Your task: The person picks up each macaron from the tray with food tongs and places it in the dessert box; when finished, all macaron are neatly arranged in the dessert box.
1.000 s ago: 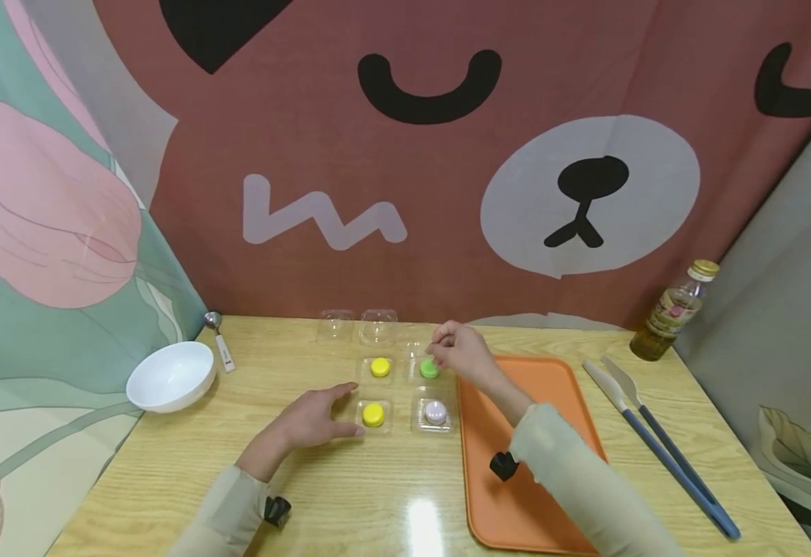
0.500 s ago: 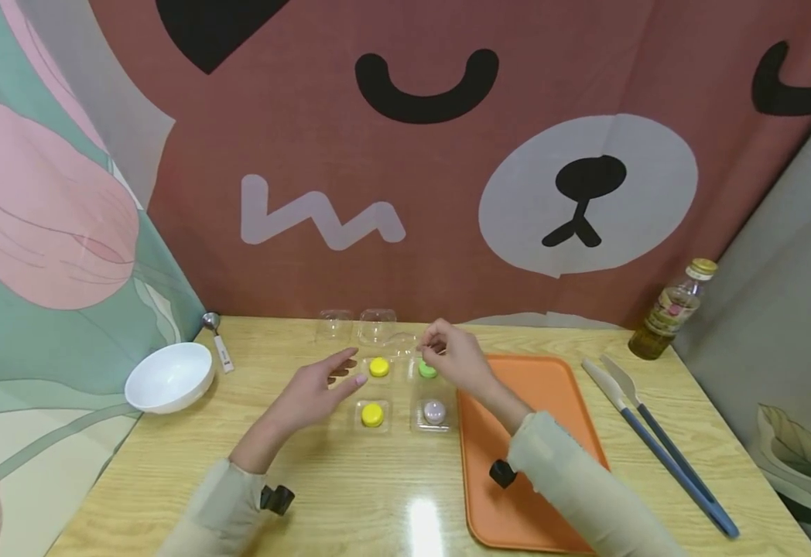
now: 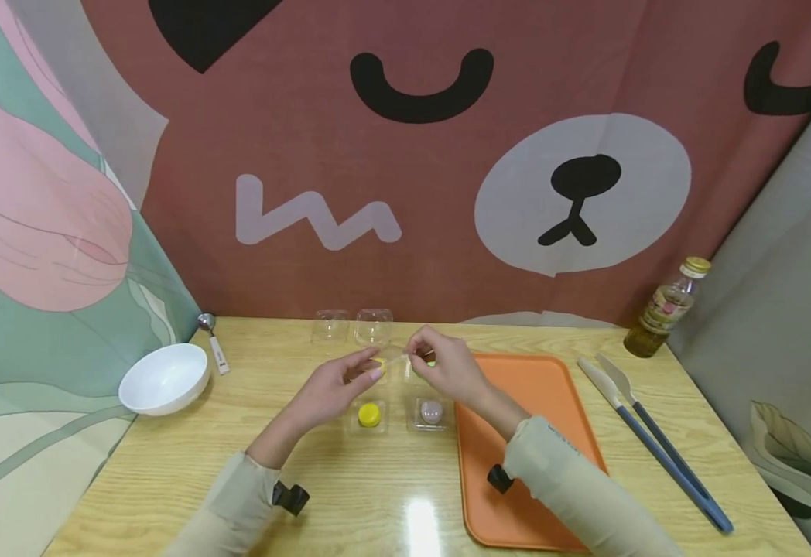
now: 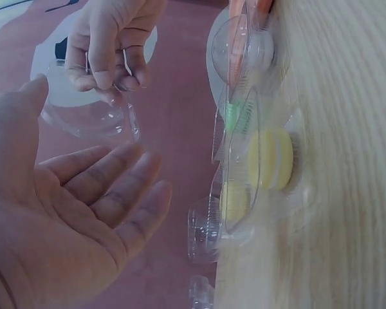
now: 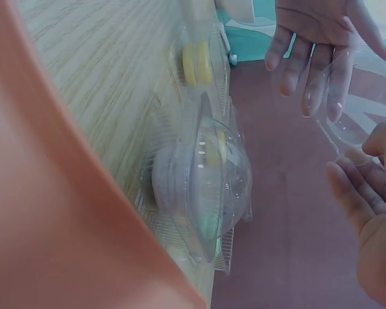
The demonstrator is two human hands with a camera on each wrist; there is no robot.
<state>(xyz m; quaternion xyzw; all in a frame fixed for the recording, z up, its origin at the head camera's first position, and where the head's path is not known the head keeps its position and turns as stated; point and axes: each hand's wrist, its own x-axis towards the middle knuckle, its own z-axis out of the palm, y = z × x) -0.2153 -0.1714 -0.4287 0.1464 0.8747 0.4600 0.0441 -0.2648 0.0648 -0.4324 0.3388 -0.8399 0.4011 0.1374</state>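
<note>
My right hand [image 3: 450,367] pinches the edge of a clear domed plastic lid [image 4: 83,125] between thumb and fingertips, raised above the table. Facing it, my left hand [image 3: 325,391] is spread with the palm turned toward the lid, its fingertips close to the lid's edge. Below the hands are macarons in clear plastic boxes: a yellow macaron [image 3: 369,415] and a lilac macaron [image 3: 431,411] in front. Behind them, a second yellow macaron [image 4: 234,201] and a green macaron [image 4: 238,116] are partly hidden by the hands in the head view.
Two clear plastic pieces [image 3: 374,326] stand at the back. A white bowl [image 3: 165,379] and a spoon [image 3: 213,344] are at left. An orange tray [image 3: 517,495] lies under the right forearm; blue-handled tongs [image 3: 663,445] and a bottle [image 3: 665,309] stand farther right.
The right hand has lifted a little and shifted left with the clear lid. My left hand has risen from beside the front yellow macaron and moved right, toward the lid.
</note>
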